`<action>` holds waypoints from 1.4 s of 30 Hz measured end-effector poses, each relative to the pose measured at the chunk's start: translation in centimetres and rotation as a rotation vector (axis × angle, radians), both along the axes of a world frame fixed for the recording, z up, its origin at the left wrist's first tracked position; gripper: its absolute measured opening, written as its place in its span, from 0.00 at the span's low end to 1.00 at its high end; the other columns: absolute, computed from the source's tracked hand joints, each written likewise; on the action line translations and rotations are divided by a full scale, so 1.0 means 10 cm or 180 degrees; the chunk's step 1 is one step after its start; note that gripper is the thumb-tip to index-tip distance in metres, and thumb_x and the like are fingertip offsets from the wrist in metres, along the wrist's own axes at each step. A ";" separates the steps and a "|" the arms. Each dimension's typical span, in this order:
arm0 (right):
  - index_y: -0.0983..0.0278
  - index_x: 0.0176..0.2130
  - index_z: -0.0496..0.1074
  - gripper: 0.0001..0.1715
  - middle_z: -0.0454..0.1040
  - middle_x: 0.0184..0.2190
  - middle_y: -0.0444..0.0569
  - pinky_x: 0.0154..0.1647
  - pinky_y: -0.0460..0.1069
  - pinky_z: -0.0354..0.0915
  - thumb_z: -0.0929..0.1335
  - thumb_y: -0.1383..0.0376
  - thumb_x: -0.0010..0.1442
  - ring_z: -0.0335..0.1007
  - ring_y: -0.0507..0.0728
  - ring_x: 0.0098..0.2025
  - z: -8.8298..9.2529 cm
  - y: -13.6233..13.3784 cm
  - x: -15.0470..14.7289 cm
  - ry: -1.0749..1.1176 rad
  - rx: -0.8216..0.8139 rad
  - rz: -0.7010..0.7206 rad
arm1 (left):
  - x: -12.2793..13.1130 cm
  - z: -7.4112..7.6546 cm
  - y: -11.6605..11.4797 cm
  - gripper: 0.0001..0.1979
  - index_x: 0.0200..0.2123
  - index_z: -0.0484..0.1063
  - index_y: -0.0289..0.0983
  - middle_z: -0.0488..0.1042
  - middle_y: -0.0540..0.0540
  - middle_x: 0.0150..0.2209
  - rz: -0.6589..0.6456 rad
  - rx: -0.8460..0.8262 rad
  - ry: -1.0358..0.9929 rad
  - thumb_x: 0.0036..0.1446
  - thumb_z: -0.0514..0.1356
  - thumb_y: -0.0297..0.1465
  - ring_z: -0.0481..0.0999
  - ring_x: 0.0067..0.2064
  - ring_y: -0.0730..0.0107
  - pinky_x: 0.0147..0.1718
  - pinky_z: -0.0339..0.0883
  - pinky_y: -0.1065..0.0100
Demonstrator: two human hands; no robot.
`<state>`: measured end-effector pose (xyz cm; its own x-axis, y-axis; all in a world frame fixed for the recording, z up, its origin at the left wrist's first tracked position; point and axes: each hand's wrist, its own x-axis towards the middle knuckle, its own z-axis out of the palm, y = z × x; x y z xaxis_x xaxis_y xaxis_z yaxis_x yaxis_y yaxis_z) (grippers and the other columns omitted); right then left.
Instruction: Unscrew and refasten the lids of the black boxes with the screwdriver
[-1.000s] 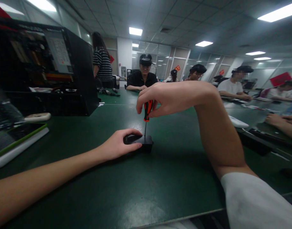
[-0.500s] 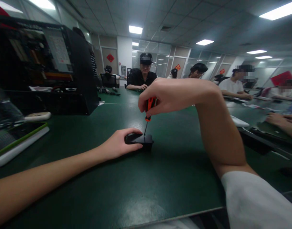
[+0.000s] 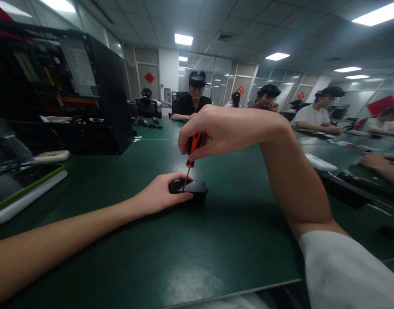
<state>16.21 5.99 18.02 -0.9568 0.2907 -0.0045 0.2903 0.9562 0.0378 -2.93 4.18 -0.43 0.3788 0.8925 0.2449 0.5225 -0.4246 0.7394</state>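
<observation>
A small black box-shaped device [image 3: 198, 187] lies on the green table [image 3: 184, 253]. My left hand [image 3: 161, 193] grips its left end between thumb and fingers. Above it, my right hand [image 3: 203, 133] is closed round the orange and black handle of a screwdriver [image 3: 194, 143]. The shaft slants down and its tip meets the top of the device near my left thumb. Whether a screw sits under the tip is too small to tell.
An open black computer case [image 3: 109, 98] stands at the back left, with a green-edged white tray [image 3: 48, 186] before it. Cables [image 3: 147, 122] lie behind. A white object [image 3: 321, 163] is at the right. Several people sit around.
The screwdriver and my right hand have shifted left, and the tip has moved from the middle of the device to its left part. My left hand has stayed in place.
</observation>
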 end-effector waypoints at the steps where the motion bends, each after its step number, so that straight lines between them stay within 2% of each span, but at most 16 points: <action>1: 0.64 0.46 0.77 0.12 0.78 0.44 0.40 0.48 0.44 0.66 0.69 0.62 0.64 0.70 0.48 0.45 0.00 0.00 -0.01 -0.0018 0.0020 -0.0010 | 0.00 0.00 0.00 0.22 0.52 0.75 0.40 0.79 0.46 0.48 -0.0002 0.0004 0.0007 0.57 0.67 0.43 0.77 0.49 0.54 0.51 0.67 0.59; 11: 0.61 0.44 0.77 0.10 0.78 0.44 0.41 0.48 0.44 0.68 0.69 0.62 0.64 0.72 0.50 0.44 0.00 0.00 -0.01 -0.0080 0.0029 0.0181 | -0.01 -0.01 0.00 0.23 0.53 0.75 0.41 0.79 0.47 0.50 -0.0013 0.0096 0.0083 0.60 0.64 0.48 0.77 0.48 0.54 0.47 0.67 0.60; 16: 0.61 0.46 0.76 0.11 0.77 0.44 0.39 0.51 0.44 0.67 0.67 0.62 0.65 0.71 0.48 0.45 -0.01 0.01 0.01 -0.0132 -0.0049 0.0265 | -0.02 0.00 0.00 0.21 0.52 0.75 0.41 0.79 0.48 0.48 -0.0093 0.0143 -0.0004 0.64 0.60 0.49 0.77 0.47 0.57 0.47 0.67 0.62; 22: 0.61 0.45 0.76 0.10 0.77 0.44 0.38 0.51 0.43 0.66 0.66 0.63 0.66 0.70 0.47 0.46 -0.02 0.00 0.01 -0.0162 -0.0189 0.0355 | -0.04 -0.02 0.02 0.23 0.53 0.75 0.41 0.79 0.47 0.48 -0.0097 0.0138 0.0040 0.64 0.60 0.50 0.78 0.45 0.57 0.44 0.68 0.63; 30: 0.61 0.46 0.76 0.10 0.77 0.44 0.40 0.52 0.43 0.65 0.66 0.62 0.66 0.69 0.48 0.46 0.00 -0.04 0.02 -0.0244 -0.0322 0.0274 | -0.03 -0.03 0.03 0.25 0.53 0.76 0.41 0.79 0.45 0.51 -0.0059 0.0160 0.0045 0.61 0.61 0.51 0.76 0.52 0.50 0.50 0.69 0.58; 34: 0.60 0.46 0.75 0.11 0.76 0.43 0.39 0.50 0.43 0.65 0.65 0.60 0.68 0.69 0.48 0.45 -0.03 -0.05 0.00 -0.0230 -0.0184 0.0256 | -0.03 -0.03 0.03 0.24 0.53 0.76 0.41 0.79 0.45 0.52 -0.0007 0.0197 0.0086 0.61 0.61 0.50 0.77 0.51 0.51 0.50 0.70 0.59; 37: 0.61 0.45 0.75 0.15 0.76 0.40 0.41 0.46 0.44 0.64 0.62 0.58 0.70 0.69 0.48 0.41 -0.05 -0.06 -0.03 -0.0084 -0.0041 0.0408 | -0.02 -0.03 0.03 0.24 0.52 0.76 0.41 0.79 0.45 0.51 0.0030 0.0225 0.0110 0.61 0.61 0.51 0.77 0.50 0.52 0.49 0.70 0.59; 39: 0.63 0.46 0.75 0.15 0.76 0.42 0.43 0.45 0.44 0.65 0.61 0.62 0.71 0.70 0.48 0.41 -0.05 -0.07 -0.04 -0.0040 -0.0010 0.0522 | -0.02 -0.03 0.03 0.24 0.52 0.76 0.41 0.80 0.46 0.50 0.0042 0.0229 0.0115 0.61 0.62 0.50 0.77 0.49 0.53 0.49 0.69 0.59; 42: 0.66 0.51 0.72 0.16 0.74 0.52 0.46 0.52 0.43 0.64 0.64 0.71 0.65 0.68 0.49 0.51 -0.04 -0.09 -0.04 -0.0075 0.0010 0.0687 | -0.02 -0.03 0.02 0.23 0.52 0.75 0.41 0.80 0.46 0.49 0.0076 0.0187 0.0127 0.61 0.62 0.49 0.78 0.47 0.54 0.48 0.70 0.59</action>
<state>15.84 5.10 17.67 -0.9965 0.0791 -0.0270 0.0778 0.9959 0.0452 -3.09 4.41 -0.71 0.3681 0.8859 0.2823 0.5615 -0.4538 0.6919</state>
